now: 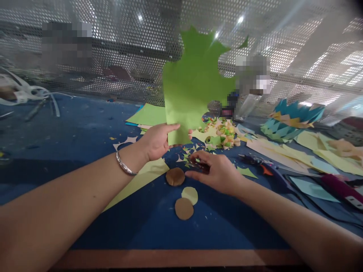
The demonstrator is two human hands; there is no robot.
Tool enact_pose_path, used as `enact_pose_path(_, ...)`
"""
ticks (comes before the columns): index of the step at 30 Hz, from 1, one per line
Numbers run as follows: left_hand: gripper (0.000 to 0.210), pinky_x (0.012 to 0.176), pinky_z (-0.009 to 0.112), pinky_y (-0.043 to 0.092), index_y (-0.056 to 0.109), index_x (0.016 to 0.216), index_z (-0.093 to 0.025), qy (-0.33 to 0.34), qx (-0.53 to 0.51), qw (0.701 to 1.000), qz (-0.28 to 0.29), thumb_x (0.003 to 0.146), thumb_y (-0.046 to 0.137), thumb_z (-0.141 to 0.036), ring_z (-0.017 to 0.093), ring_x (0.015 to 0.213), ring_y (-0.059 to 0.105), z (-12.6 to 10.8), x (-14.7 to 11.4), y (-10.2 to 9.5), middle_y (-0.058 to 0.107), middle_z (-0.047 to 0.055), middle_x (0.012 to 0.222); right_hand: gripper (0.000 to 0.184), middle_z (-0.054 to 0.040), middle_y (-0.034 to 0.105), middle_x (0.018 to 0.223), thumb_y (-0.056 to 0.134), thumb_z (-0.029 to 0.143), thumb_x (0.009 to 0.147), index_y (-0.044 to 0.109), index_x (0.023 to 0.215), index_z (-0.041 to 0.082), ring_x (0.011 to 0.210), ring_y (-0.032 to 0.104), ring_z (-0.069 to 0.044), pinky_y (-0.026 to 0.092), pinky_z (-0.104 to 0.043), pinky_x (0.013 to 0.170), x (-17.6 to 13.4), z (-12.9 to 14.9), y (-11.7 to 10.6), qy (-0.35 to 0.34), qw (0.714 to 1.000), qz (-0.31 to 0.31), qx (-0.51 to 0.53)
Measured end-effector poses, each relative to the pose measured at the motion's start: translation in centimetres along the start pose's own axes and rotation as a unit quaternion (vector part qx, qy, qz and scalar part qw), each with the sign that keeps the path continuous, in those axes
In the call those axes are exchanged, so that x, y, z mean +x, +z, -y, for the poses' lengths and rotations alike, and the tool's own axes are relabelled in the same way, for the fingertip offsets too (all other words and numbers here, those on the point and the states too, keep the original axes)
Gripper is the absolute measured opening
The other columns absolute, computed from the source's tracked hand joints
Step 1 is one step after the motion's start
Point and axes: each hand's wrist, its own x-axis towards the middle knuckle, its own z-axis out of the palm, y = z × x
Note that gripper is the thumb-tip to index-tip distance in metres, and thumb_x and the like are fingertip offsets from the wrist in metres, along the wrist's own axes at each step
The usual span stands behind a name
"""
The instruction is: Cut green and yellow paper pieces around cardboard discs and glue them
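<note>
My left hand [160, 140] pinches the lower edge of a green paper sheet [195, 79], which stands up with rounded bites cut from its edges. Just above the table is my right hand [219, 172], fingers curled and thumb apart, with no held object that I can make out. Close to its thumb lies a brown disc [175, 177]. Nearer me, another brown disc [184, 209] partly overlaps a pale yellow paper disc [190, 195]. A yellow paper sheet [138, 183] extends under my left forearm. Green and pale paper scraps lie behind my right hand.
A glue gun [272, 173] with its cord and a purple power strip [343, 192] are on the right. Behind them stand a teal paper crown [293, 119] and paper strips [280, 153]. White straps [25, 90] lie at far left. A perforated metal screen [127, 45] rises behind the table.
</note>
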Motion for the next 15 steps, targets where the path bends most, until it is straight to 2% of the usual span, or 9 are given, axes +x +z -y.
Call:
enact_pose_path(3, 0.019, 0.089, 0.043, 0.056, 0.072, 0.100, -0.010, -0.030, -0.028, 0.999, 0.033, 0.085, 0.066, -0.020, 0.030, 0.103, 0.070, 0.5, 0.3, -0.3, 0.075, 0.016, 0.102, 0.055, -0.0014, 0.069, 0.075, 0.069, 0.060, 0.081, 0.064, 0.122, 0.024, 0.063, 0.061, -0.018, 0.035, -0.028, 0.055, 0.5, 0.6, 0.5, -0.025, 0.998, 0.061, -0.026)
enact_pose_path(6, 0.021, 0.089, 0.042, 0.055, 0.072, 0.105, -0.011, -0.037, -0.041, 0.997, 0.048, 0.087, 0.064, -0.018, 0.028, 0.103, 0.070, 1.0, 0.7, -0.5, 0.076, 0.015, 0.103, 0.062, -0.0025, 0.072, 0.077, 0.069, 0.063, 0.080, 0.062, 0.129, 0.025, 0.067, 0.065, -0.020, 0.035, -0.028, 0.056, 0.8, 1.0, 0.8, -0.047, 0.994, 0.093, -0.035)
enact_pose_path(12, 0.021, 0.089, 0.040, 0.055, 0.071, 0.106, -0.012, -0.052, -0.044, 0.996, 0.053, 0.088, 0.063, -0.017, 0.027, 0.103, 0.070, 1.2, 0.7, -0.3, 0.075, 0.013, 0.104, 0.054, -0.0034, 0.073, 0.082, 0.067, 0.057, 0.084, 0.064, 0.126, 0.024, 0.065, 0.064, -0.018, 0.034, -0.027, 0.055, 0.9, 1.3, 0.9, -0.064, 0.991, 0.115, -0.033)
enact_pose_path(15, 0.022, 0.089, 0.039, 0.055, 0.070, 0.108, -0.011, -0.062, -0.037, 0.996, 0.058, 0.088, 0.064, -0.017, 0.026, 0.100, 0.070, 1.1, 0.4, -0.1, 0.075, 0.014, 0.103, 0.052, -0.0022, 0.072, 0.080, 0.069, 0.055, 0.082, 0.064, 0.122, 0.023, 0.063, 0.063, -0.017, 0.036, -0.026, 0.055, 0.7, 1.1, 0.7, -0.060, 0.994, 0.090, -0.007)
